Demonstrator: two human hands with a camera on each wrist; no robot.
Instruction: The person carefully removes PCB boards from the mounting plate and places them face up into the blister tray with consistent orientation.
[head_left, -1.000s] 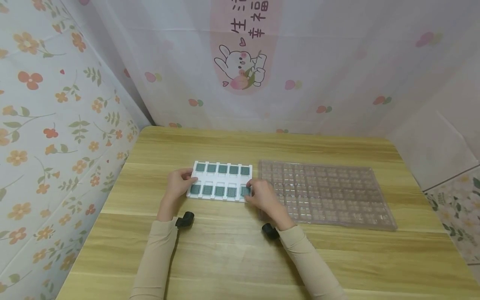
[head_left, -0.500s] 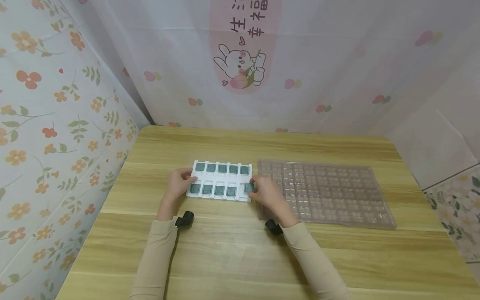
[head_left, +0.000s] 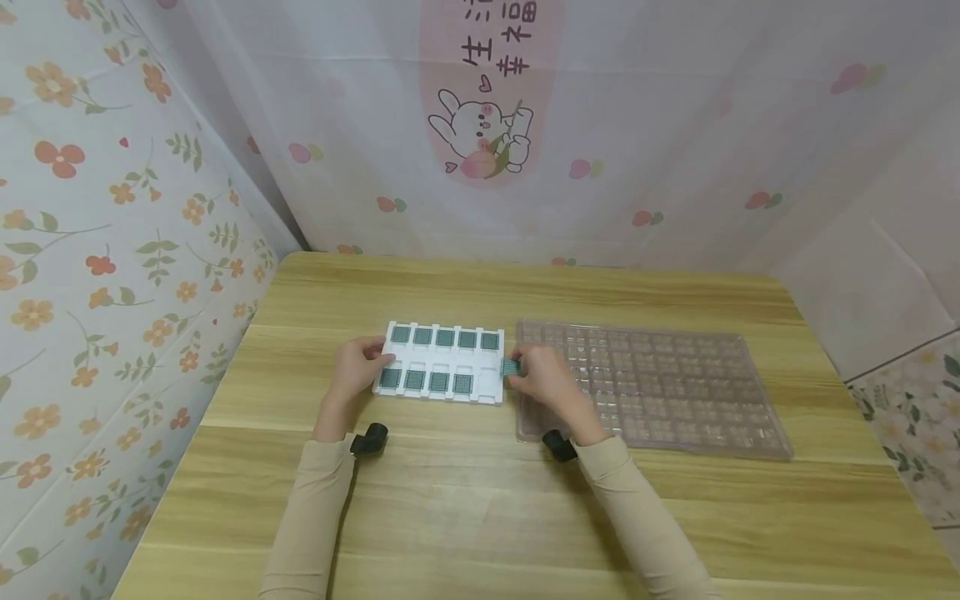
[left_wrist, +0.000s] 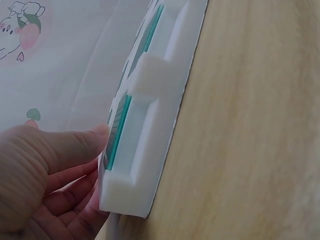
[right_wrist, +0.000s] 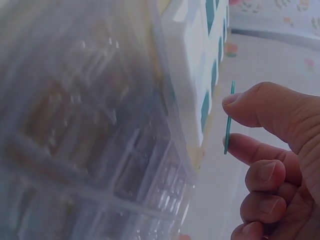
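Left hand point(head_left: 358, 362) pinches white tray point(head_left: 438, 357) by its left edge, likely so it can't slide. Green board point(head_left: 510, 367) is at that tray's right end, pinched by right hand point(head_left: 546, 377) at its edges, probably sparing the faces; clear tray point(head_left: 667, 387) lies beyond.

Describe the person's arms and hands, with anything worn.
The left sleeve and right sleeve are long and plain beige. The left camera and right camera, worn at the wrists, are small and black. The left hand and right hand wear no gloves.
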